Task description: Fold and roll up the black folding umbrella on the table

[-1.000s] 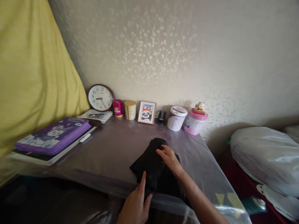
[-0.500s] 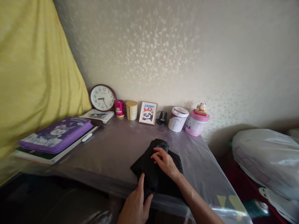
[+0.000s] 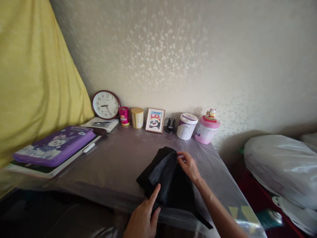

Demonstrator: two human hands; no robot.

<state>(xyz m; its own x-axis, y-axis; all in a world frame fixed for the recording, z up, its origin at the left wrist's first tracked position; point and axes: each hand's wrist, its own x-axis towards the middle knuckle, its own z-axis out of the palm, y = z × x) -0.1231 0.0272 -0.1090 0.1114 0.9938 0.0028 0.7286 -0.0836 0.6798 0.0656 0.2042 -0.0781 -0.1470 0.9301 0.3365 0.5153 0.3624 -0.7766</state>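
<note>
A piece of black cloth, loosely folded with a shiny flap on top, lies at the near edge of the table. A narrow strip of it trails down to the lower right. My right hand pinches the flap's upper right edge between thumb and fingertips. At the near end, my left hand has the cloth between its thumb and index finger, the index stretched along the top. The other fingers of my left hand are mostly hidden.
Along the wall stand a clock, a pink tin, a yellow-lidded can, a panda picture frame, a black stand, a white tub and a pink-lidded tub. A purple case lies left; a plastic-wrapped bundle lies right.
My right hand has moved right and now holds the flap's edge, which is spread wider. The strip at the lower right has come into sight. My left hand has barely moved.
</note>
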